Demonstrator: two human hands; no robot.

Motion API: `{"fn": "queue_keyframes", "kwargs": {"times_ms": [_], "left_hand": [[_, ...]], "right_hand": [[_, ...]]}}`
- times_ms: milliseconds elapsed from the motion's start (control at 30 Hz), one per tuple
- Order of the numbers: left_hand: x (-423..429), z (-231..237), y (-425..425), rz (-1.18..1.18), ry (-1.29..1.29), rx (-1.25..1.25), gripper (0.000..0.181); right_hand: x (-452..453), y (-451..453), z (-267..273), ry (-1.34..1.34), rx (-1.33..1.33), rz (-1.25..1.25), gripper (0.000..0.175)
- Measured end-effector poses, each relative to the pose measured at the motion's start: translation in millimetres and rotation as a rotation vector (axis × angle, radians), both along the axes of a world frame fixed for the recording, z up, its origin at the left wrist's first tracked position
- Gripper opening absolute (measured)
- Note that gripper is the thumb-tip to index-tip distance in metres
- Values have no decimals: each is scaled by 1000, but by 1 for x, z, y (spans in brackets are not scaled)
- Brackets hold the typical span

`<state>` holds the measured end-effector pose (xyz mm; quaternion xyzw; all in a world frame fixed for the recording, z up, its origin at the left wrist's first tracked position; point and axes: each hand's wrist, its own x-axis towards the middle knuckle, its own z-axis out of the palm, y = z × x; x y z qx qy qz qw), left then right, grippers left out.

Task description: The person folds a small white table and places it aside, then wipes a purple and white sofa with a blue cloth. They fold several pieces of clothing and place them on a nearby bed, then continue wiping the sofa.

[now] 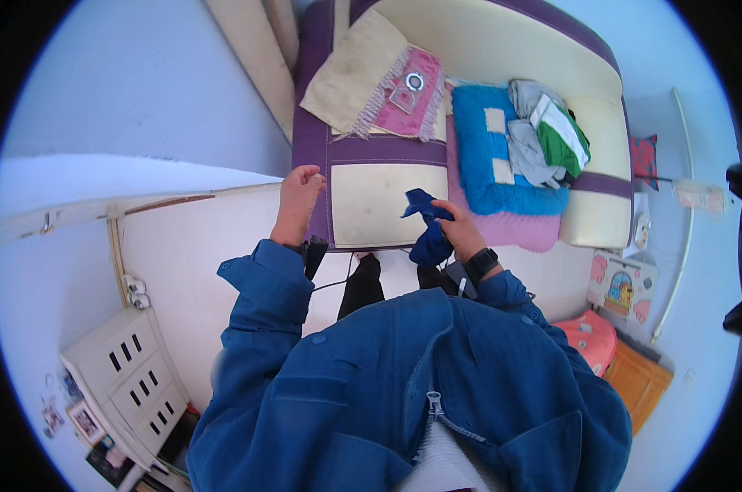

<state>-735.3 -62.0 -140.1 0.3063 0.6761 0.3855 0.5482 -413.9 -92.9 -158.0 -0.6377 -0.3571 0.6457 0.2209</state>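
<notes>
My right hand (463,234) grips a crumpled dark blue cloth (430,243), which hangs over the front edge of a cream and purple sofa (389,209). Over the sofa's left edge, my left hand (300,203) is raised with its fingers loosely curled and nothing visible in them. A fluffy blue cushion (475,147) with white patches lies on the seat. On it sits a heap of clothes: a grey garment (527,144) and a green and white garment (561,138).
A cream fringed cloth (358,74) and a pink cloth (423,117) cover the sofa's left part. A pink mat (524,230) is under the cushion. A white drawer cabinet (137,375) stands lower left, a wooden cabinet (638,381) lower right. A thin cable (337,283) runs near my legs.
</notes>
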Motion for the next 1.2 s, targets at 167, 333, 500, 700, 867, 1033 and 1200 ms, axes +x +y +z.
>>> {"fn": "queue_keyframes", "kwargs": {"times_ms": [167, 333, 500, 700, 867, 1033, 1200], "left_hand": [[5, -26, 45, -107, -79, -80, 28], [7, -40, 82, -101, -53, -17, 29], [35, -60, 107, -192, -126, -112, 48], [87, -125, 106, -208, -4, -74, 83], [96, -193, 107, -452, 722, -12, 94], [103, -221, 104, -471, 919, -185, 93], [108, -226, 120, -473, 931, -180, 92]], "right_hand": [[-28, 33, -5, 58, -54, -17, 39], [-33, 70, -23, 40, -1, 1, 38], [-35, 107, -71, 136, 26, -46, 36], [-49, 157, -125, 442, -39, 69, 45], [-7, 216, -171, 407, -168, 138, 33], [8, 294, -228, 99, -20, -214, 30], [-8, 360, -259, -243, 16, -175, 57]]}}
